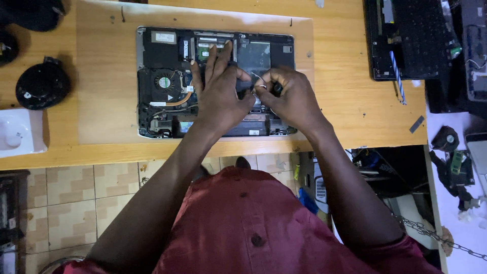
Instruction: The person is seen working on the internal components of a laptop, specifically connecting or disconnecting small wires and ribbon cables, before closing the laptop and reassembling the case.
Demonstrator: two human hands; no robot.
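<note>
On the wooden surface (345,101), opened laptop base (152,56) lies bottom-up, fan (164,82) exposed at left. Left hand (219,94) spread flat over its middle, fingers extended, gripping nothing. Right hand (289,96) curled, pinching a thin white wire (258,81) just beside it.

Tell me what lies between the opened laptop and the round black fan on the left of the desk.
Head view: only bare wood, the lighter board under the opened laptop, then desk up to the round black fan.

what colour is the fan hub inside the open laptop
Green, on the laptop fan, seen in the head view.
</note>
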